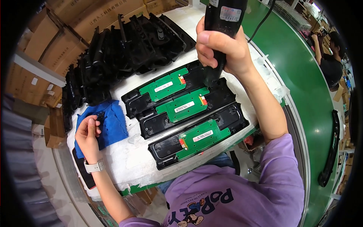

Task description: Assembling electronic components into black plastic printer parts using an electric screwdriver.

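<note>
My right hand is wrapped round a black corded electric screwdriver, held upright. Its lower end is over the right part of the farther black plastic housings; the exact tip is hard to make out. Three such housings lie in a row, each carrying a green circuit board: the far board, the middle board and the near board. At the left, my left hand has its fingertips pinched together above a blue cloth. Small black pieces, likely screws, are heaped on the cloth beside the fingers.
Many black plastic housings stand stacked along the table's far side. A dark flat device lies by my left wrist. Cardboard boxes rise behind. To the right run a green floor and another person farther off.
</note>
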Motion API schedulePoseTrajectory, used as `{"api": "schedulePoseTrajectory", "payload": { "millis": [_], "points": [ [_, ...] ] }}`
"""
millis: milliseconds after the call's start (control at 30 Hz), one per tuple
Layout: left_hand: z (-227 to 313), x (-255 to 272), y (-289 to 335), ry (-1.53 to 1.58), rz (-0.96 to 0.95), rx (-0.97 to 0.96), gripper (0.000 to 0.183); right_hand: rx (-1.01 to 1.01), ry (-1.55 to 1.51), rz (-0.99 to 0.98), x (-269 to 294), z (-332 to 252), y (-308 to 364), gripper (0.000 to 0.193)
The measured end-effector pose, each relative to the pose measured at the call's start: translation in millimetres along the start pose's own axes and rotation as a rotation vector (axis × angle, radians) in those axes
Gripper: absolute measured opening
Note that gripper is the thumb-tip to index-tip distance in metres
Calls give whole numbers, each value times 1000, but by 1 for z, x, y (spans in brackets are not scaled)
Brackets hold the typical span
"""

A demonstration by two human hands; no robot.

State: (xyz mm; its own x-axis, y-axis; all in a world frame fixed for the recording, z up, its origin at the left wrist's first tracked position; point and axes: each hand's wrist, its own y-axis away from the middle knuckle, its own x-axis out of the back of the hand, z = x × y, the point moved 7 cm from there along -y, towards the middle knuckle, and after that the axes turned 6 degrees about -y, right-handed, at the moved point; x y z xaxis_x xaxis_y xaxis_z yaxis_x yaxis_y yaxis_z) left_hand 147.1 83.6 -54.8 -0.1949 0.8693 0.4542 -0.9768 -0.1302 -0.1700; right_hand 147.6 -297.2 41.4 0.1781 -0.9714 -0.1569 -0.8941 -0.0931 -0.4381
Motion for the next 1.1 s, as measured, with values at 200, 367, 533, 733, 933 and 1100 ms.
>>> {"api": "schedulePoseTrajectory", "payload": {
  "millis": [200,367,533,733,933,1100],
  "points": [
    [31,-62,20,443,-285,201,18,25,-34,-65,-12,-7,11,24],
    [75,-127,52,541,-628,184,12,194,-435,-201,-23,-31,21,32],
    [90,-148,73,511,-703,145,7,282,-737,-352,-34,-45,29,37],
    [93,-149,77,486,-671,110,8,262,-720,-325,-43,-40,37,37],
    [91,-149,79,457,-654,101,8,198,-604,-283,-54,-40,41,39],
    [88,-150,80,451,-648,124,8,203,-633,-331,-51,-30,39,40]
  ]
}}
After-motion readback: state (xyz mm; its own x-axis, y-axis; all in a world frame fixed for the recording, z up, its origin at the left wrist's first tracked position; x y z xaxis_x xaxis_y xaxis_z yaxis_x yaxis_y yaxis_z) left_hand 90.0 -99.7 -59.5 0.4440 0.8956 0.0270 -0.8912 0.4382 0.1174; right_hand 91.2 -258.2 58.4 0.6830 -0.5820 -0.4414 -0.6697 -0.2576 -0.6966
